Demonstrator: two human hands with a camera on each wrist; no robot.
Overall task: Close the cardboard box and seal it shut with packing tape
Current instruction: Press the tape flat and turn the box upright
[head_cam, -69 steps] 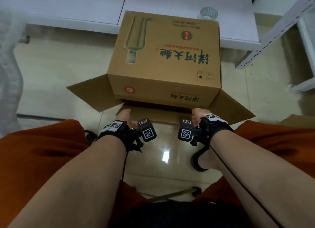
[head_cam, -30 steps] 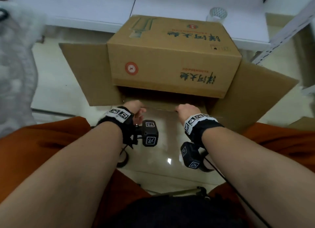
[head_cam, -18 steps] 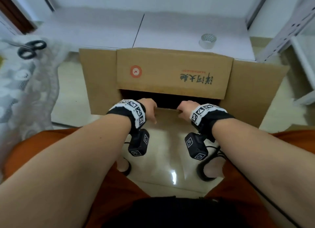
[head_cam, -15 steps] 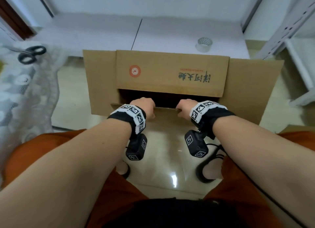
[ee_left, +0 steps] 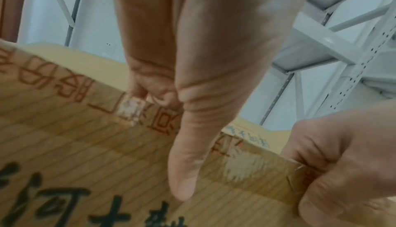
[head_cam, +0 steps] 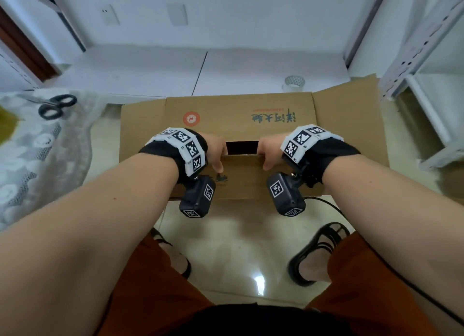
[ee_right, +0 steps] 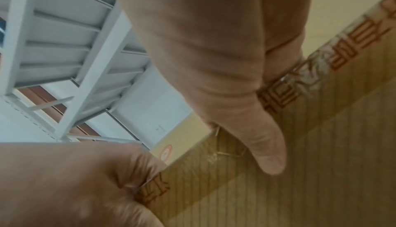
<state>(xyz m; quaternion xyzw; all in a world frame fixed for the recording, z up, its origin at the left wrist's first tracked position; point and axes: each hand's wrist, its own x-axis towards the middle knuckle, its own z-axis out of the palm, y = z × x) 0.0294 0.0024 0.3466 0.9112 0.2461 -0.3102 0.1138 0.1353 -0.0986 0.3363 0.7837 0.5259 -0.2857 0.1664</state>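
A brown printed cardboard box (head_cam: 251,117) stands on the floor in front of me, its opening up. The far flap (head_cam: 241,112) lies folded over the top. My left hand (head_cam: 217,152) and right hand (head_cam: 267,152) both grip the free edge of the near flap (head_cam: 243,177), thumbs on its outer face and fingers curled over the edge. A narrow dark gap (head_cam: 242,147) shows between the two flaps. The side flaps (head_cam: 351,119) stick out left and right. The left wrist view shows my thumb (ee_left: 184,171) on the flap (ee_left: 85,146); the right wrist view shows the same (ee_right: 263,142). A roll of clear tape (head_cam: 293,83) sits behind the box.
Black-handled scissors (head_cam: 56,104) lie on a white lace cloth (head_cam: 32,155) at the left. A low white platform (head_cam: 175,74) runs behind the box. White metal shelving (head_cam: 426,47) stands at the right. My sandalled feet (head_cam: 319,255) rest on the glossy tiles near the box.
The box has been tipped from lying on its side to standing with its opening up. Both hands have swung the near flap up toward the far flap, narrowing the gap.
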